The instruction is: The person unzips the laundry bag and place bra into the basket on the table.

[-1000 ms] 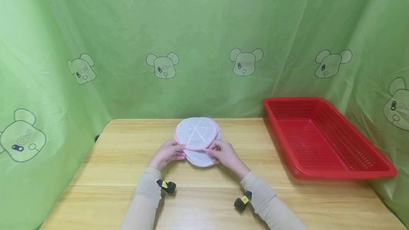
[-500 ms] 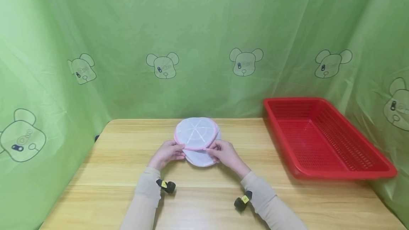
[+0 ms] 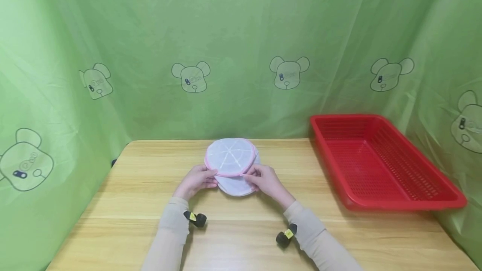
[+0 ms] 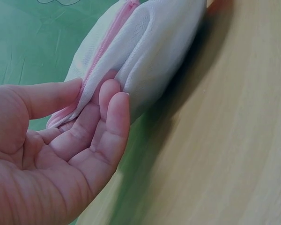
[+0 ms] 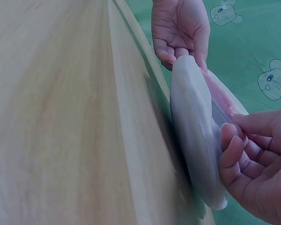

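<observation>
Left hand (image 3: 198, 179): thumb on the pink zipper (image 3: 227, 175), fingers curled behind the edge, a narrow pinch. Right hand (image 3: 265, 181): thumb and fingertip closed small on the zip pull (image 5: 232, 111), the other fingers curled against the cloth.

Between them, a round white mesh laundry bag (image 3: 229, 154), at the far middle of the table (image 3: 237, 246). Its spoked face is uppermost; below the zip a second panel bellies toward the person. I cannot tell whether the underside rests fully on the wood.

On handling: the left pinch looks like the anchor. My judgement is to draw the tape straight and taut between the two grips, as slack mesh would pucker under the slider. Pull along the curve, not across it, and hold the loose lower panel clear of the teeth, where soft fabric could snag. Small strokes, with the anchor re-pinched near the slider, should suit this bend.

Farther out: black wrist cameras (image 3: 198, 220) over beige sleeves (image 3: 169, 235); a red plastic basket (image 3: 399, 205), well to the right; green curtain (image 3: 241, 20) with bear-head outlines behind.
</observation>
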Demonstrator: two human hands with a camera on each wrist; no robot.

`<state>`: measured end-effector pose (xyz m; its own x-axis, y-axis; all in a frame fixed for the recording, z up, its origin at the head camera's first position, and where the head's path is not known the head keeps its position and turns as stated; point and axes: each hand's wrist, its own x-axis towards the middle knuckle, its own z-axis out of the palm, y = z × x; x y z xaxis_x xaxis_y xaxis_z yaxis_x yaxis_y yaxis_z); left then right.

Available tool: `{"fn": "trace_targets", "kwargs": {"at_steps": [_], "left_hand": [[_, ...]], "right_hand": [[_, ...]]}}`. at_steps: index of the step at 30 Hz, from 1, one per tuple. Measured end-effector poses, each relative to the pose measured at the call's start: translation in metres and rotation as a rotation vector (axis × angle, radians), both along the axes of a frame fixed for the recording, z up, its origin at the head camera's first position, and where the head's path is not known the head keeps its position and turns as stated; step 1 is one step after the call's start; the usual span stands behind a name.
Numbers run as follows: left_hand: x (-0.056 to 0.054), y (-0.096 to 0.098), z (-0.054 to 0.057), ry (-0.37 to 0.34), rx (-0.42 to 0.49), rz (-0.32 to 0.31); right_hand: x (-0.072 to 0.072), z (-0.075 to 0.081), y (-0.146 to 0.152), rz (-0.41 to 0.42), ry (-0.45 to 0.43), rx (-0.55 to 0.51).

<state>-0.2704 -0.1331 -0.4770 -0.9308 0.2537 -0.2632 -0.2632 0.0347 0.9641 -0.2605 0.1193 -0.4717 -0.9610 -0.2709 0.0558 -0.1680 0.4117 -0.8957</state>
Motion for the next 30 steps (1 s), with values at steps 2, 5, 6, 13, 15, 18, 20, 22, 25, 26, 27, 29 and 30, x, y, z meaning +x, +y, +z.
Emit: {"fn": "trace_targets", "kwargs": {"at_steps": [2,5,6,13,15,18,20,22,25,26,27,29,30], "left_hand": [[0.0002,-0.0001,0.0003,-0.002,-0.003,0.003],[0.0,-0.0006,-0.0002,-0.002,-0.003,0.003],[-0.0002,-0.0008,-0.0003,-0.003,-0.002,0.004],[0.0,-0.0007,0.0001,-0.004,0.0,0.002],[0.0001,-0.0005,0.0001,-0.004,-0.003,0.001],[-0.0002,-0.0005,-0.0001,-0.008,-0.003,0.003],[-0.0004,-0.0007,-0.0004,-0.007,-0.003,0.002],[-0.0005,-0.001,-0.0006,-0.005,0.0,-0.001],[-0.0005,-0.0013,-0.0009,-0.002,0.001,-0.004],[-0.0004,-0.0014,-0.0009,-0.002,0.001,-0.003],[-0.0004,-0.0016,-0.001,-0.001,0.0,-0.003],[-0.0003,-0.0019,-0.0011,-0.002,-0.002,-0.002],[-0.0003,-0.0021,-0.0011,-0.003,-0.002,-0.001]], "right_hand": [[-0.0002,-0.0002,0.0001,-0.003,0.0,-0.005],[0.0,-0.0003,0.0001,-0.002,-0.002,-0.007],[0.0,-0.0002,0.0,-0.001,-0.002,-0.008],[0.0006,0.001,-0.0003,-0.009,-0.004,-0.005],[0.0013,0.0017,-0.0004,-0.008,-0.003,-0.002],[0.0014,0.0021,-0.0004,-0.008,-0.001,0.003],[0.0013,0.0022,-0.0003,-0.008,0.001,0.01],[0.0009,0.0021,-0.0001,-0.008,0.006,0.015],[0.0001,0.0017,0.0003,-0.008,0.009,0.017],[-0.0002,0.0017,0.0006,-0.009,0.01,0.017],[-0.0004,0.0017,0.0009,-0.012,0.009,0.017],[-0.0009,0.0016,0.0015,-0.018,0.004,0.018],[-0.001,0.0017,0.0019,-0.021,0.0,0.018]]}}
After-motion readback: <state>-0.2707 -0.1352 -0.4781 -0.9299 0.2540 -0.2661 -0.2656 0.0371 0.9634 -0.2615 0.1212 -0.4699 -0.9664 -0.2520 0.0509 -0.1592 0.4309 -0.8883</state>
